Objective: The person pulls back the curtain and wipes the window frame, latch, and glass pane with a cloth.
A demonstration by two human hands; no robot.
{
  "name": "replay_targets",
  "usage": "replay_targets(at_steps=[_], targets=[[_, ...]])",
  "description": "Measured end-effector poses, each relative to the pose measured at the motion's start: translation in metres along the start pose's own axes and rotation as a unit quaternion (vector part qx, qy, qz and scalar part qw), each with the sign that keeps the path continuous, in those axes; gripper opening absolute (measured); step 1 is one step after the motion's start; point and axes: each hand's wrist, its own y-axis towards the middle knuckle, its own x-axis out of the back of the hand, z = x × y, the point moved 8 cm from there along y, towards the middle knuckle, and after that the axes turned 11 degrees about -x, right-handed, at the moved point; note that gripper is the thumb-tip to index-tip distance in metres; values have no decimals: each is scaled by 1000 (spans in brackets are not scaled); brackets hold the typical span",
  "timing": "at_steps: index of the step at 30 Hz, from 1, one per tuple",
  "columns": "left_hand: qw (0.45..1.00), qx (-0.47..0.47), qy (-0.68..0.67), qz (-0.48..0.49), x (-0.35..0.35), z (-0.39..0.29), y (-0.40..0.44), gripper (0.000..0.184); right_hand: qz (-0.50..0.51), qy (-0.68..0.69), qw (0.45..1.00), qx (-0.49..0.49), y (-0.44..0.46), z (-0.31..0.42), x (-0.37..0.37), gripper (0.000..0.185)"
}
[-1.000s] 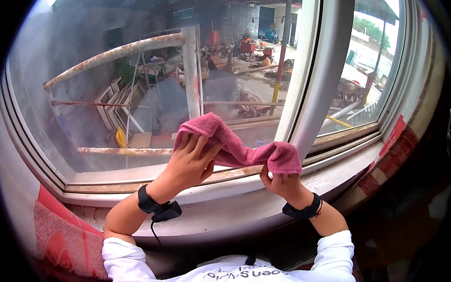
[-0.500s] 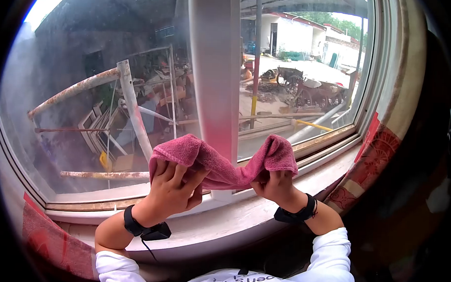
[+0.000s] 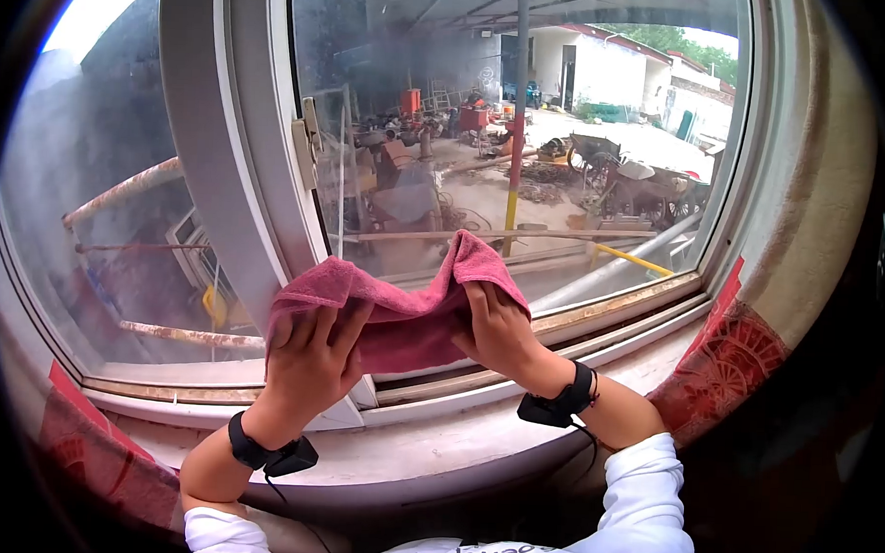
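A pink towel (image 3: 412,319) is spread between my two hands in front of the window, low by its sill. My left hand (image 3: 308,364) is closed on the towel's left end, with the cloth draped over its fingertips. Gripping the other end, my right hand (image 3: 499,332) has its fingers partly under the fabric. Between the hands the towel sags a little. Behind it stand the window's upright white frame (image 3: 258,124), with a latch (image 3: 309,143) on it, and the right glass pane (image 3: 416,188).
Below the glass runs a pale windowsill (image 3: 437,437) with dirty sliding tracks (image 3: 597,321). Red patterned curtain cloth (image 3: 727,360) hangs at the right, with more (image 3: 95,455) at the lower left. Outside are a rusty metal frame (image 3: 134,188), a pole and a cluttered yard.
The upright window frame now stands farther left, uncovering more of the right pane and the latch. Both hands have shifted left with the towel, which is spread wider downward.
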Motion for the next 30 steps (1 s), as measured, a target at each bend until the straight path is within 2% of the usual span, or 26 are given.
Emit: replay_targets(at_steps=[10, 12, 14, 17, 20, 25, 30], targets=[[999, -5, -41, -33, 14, 2, 5, 49, -17, -39, 999, 32, 22, 0, -12, 69], [996, 2, -89, 5, 2, 4, -2, 53, -13, -44, 998, 31, 26, 6, -17, 67], [997, -19, -55, -42, 10, 3, 1, 51, -13, -51, 998, 30, 29, 12, -25, 65], [997, -29, -62, -46, 7, 3, -3, 53, -55, -54, 992, 96, 36, 36, -29, 57], [996, -40, -63, -58, 9, 4, -4, 54, -54, -66, 992, 93, 51, 48, -37, 62], [995, -45, -66, -61, 5, 3, -7, 55, -114, -167, 969, 144, 74, 43, -29, 48], [988, -51, -141, -43, 17, -2, -2, 58, -133, -189, 967, 104, 80, 11, -10, 49]])
